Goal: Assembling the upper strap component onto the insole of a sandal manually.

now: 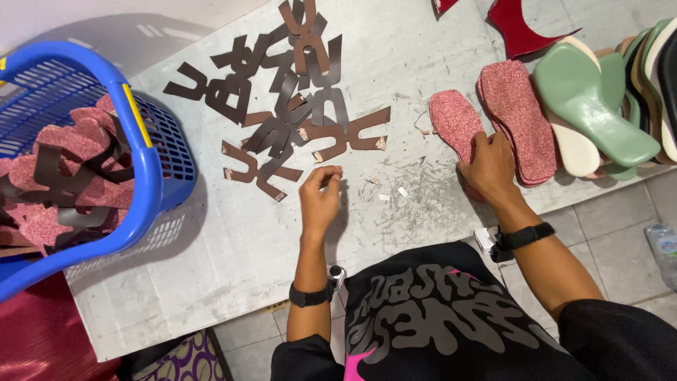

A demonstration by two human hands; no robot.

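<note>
The grey worktable spreads under me, scuffed and dusty. At its left edge sits a blue plastic basket filled with pink insoles threaded with dark straps. Across the top lies a heap of brown Y-shaped strap pieces, the nearest one just beyond my left hand, whose fingers curl in loosely, thumb near forefinger; I cannot tell if they pinch anything. On the right, green and cream soles overlap in a row, crowding the pink glitter insoles beside them. My right hand presses flat, fingers together, on the lower end of the nearest pink insole. Red cut pieces lie at the far edge.
</note>
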